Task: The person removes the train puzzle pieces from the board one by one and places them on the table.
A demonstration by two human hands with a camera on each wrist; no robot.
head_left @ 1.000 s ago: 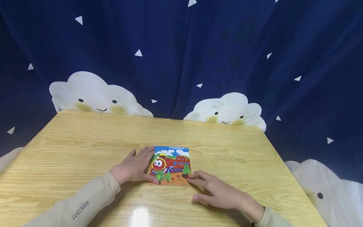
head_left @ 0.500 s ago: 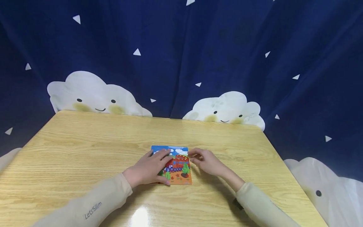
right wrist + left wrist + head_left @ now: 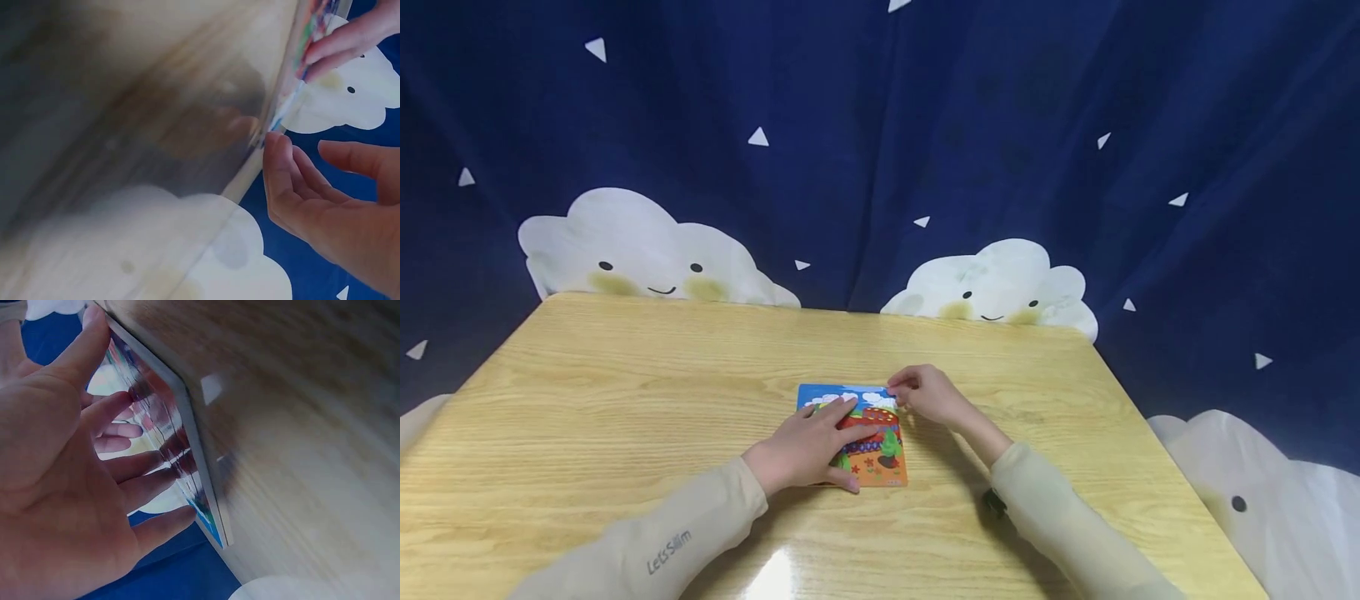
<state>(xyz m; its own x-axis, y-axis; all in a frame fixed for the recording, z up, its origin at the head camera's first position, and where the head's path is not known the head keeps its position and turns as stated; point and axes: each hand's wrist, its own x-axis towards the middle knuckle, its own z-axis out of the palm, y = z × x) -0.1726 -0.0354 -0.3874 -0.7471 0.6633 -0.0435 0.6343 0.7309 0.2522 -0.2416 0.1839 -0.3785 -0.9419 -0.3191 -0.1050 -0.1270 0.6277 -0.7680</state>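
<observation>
A thin, square jigsaw puzzle (image 3: 881, 475) with a red train picture lies flat on the wooden table; in the left wrist view, seams cross its glossy face inside a pale border. My left hand (image 3: 808, 446) rests across its left half with fingers spread, hiding the front of the train. That same left hand (image 3: 81, 462) has its thumb near one edge and its fingertips on the picture. At the far right corner of the puzzle, my right hand (image 3: 931, 394) touches the edge with its fingertips. In the right wrist view, the thumb of the right hand (image 3: 337, 200) stands apart from the bent fingers.
The light wooden table (image 3: 662, 375) extends around the puzzle on every side. Behind it hangs a dark blue curtain (image 3: 820, 100) with white triangles and smiling clouds. A small black object (image 3: 994, 503) shows under the right sleeve.
My left hand has slid right from the puzzle's left edge onto the picture. The right hand has moved away from me along the right edge, from the lower part to the far corner.
</observation>
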